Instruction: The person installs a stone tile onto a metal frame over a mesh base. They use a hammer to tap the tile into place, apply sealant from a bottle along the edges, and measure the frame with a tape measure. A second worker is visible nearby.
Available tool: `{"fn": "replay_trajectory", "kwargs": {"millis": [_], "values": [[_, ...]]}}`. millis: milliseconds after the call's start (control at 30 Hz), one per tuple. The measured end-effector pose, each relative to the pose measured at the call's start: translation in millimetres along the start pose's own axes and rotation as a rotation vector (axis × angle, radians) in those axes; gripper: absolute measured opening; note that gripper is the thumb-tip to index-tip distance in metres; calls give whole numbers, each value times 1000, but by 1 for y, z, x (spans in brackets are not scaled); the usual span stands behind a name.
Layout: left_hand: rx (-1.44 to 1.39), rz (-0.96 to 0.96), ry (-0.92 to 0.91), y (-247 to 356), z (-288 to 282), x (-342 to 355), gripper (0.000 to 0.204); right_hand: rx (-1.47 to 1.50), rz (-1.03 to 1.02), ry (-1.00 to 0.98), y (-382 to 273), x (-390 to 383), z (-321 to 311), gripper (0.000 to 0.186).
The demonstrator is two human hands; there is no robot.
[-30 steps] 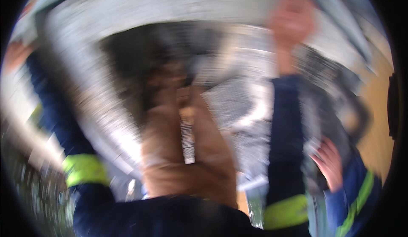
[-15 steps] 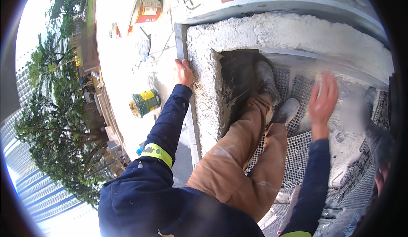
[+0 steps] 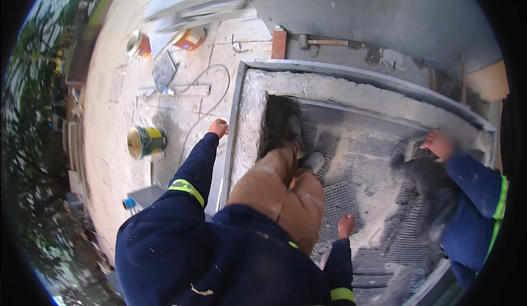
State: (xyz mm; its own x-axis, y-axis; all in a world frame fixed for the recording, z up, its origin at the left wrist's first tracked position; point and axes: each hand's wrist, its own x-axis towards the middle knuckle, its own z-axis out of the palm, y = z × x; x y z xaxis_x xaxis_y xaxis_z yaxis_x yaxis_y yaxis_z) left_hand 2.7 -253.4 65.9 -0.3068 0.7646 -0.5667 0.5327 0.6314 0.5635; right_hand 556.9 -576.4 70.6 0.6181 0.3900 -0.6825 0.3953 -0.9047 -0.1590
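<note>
My left hand (image 3: 218, 127) reaches out to the grey metal frame (image 3: 235, 114) that edges a rough concrete rim (image 3: 253, 114), and its fingers curl on that edge. My right hand (image 3: 346, 225) hangs low over the metal mesh (image 3: 335, 201) inside the pit and holds nothing. My brown trouser leg (image 3: 282, 188) and dusty boot (image 3: 295, 133) stand against the inner concrete wall. Both my sleeves are dark blue with yellow reflective bands.
Another person in blue at the right has a hand (image 3: 439, 144) on the far rim. On the paved ground to the left are a yellow-green bucket (image 3: 144, 141), two orange buckets (image 3: 189, 38), a cable (image 3: 211, 89), a wood block (image 3: 279, 43) and a hammer (image 3: 321, 42).
The view has swung and steadied. My right hand has dropped from near the rim down to the mesh. My left hand stays on the frame edge. The other person's hand now shows on the rim.
</note>
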Motion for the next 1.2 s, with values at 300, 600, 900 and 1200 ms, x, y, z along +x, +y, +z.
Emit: {"fn": "replay_trajectory", "kwargs": {"millis": [300, 600, 900, 1200], "values": [[361, -180, -61, -113, 19, -179, 31, 656, -164, -130, -74, 36, -80, 18], [218, -137, -189, -130, 13, -155, 25, 454, -152, -209, -170, 4, -102, 14], [-67, -214, -118, -61, -65, 11, 23, 362, -380, -75, -242, -70, -120, 22], [-269, -105, -204, 3, -73, 71, 27, 373, -88, -61, -149, -78, -106, 15]]}}
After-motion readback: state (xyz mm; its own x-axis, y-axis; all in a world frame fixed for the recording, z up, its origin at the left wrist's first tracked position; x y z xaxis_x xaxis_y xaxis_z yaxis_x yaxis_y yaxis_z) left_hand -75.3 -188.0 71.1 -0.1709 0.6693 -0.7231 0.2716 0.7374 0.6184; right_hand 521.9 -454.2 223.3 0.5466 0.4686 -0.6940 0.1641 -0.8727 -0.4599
